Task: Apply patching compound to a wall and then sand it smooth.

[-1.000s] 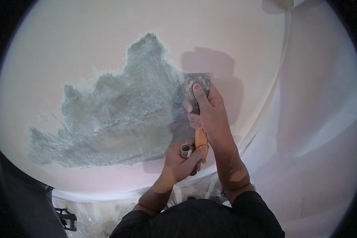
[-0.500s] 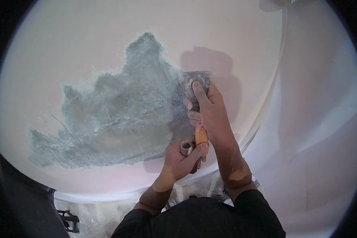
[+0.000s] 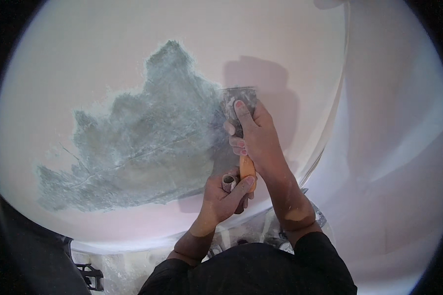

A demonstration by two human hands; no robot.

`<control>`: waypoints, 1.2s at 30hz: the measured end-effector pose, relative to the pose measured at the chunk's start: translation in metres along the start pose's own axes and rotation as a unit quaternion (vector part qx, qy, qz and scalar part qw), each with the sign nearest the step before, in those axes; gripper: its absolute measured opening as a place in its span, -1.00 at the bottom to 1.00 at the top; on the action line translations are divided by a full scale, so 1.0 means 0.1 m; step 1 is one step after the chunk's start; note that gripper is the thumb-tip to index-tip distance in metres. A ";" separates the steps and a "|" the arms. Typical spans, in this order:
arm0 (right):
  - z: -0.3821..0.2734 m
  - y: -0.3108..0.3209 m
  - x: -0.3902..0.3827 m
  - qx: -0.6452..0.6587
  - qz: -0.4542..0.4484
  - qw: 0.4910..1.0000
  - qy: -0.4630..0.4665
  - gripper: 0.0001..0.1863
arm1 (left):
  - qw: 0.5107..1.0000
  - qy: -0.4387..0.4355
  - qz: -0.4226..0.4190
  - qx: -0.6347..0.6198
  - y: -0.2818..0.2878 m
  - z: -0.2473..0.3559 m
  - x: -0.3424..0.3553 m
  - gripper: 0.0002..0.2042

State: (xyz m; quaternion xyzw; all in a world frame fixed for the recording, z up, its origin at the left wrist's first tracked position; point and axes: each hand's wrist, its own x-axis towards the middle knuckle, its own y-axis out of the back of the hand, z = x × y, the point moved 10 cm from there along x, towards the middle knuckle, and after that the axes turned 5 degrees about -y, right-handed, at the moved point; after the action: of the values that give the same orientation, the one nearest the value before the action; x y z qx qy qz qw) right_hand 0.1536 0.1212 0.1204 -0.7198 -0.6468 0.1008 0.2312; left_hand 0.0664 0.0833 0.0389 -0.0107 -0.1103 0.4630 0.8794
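Note:
A scraper (image 3: 247,94) with a broad, dirty grey blade and an orange handle points up the pale pink wall (image 3: 118,49). My right hand (image 3: 263,137) is closed round it high up, thumb pressed on the blade and fingers curled beneath. Lower down, my left hand (image 3: 220,199) grips the end of the orange handle, thumb along it. Out of that same fist pokes a hollow, tube-like end (image 3: 228,182); what it belongs to is hidden. Left of the blade spreads a rough-edged grey patch (image 3: 147,128), with a thin crack line across it.
The wall curves off at its right edge, beyond which hangs whitish sheeting (image 3: 379,162). Below is a dusty, white-stained floor (image 3: 128,270). A black frame-like object (image 3: 89,276) stands at the lower left. My shadow falls right of the scraper.
The grey patch's peak and the wall's right edge have shifted slightly left in view. Both hands keep the same grip, with the scraper moved only a little left.

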 end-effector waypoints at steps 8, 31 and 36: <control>0.05 0.11 -0.03 -0.001 0.019 1.000 -0.006 -0.81 | 1.000 -0.029 0.001 -0.004 -0.03 -0.07 0.00 -0.81; 0.15 0.11 0.01 -0.007 0.024 0.999 -0.021 -0.79 | 1.000 -0.007 -0.002 -0.019 -0.03 -0.10 -0.02 -0.82; 0.13 0.16 0.06 -0.047 0.033 0.998 -0.026 -0.78 | 1.000 0.019 -0.004 0.009 -0.03 -0.06 0.05 -0.83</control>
State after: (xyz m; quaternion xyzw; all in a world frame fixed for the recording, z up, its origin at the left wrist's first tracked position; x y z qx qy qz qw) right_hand 0.1630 0.1290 0.1029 -0.7482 -0.6322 0.0962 0.1770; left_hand 0.0729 0.0861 0.0343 -0.0117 -0.0894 0.4598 0.8834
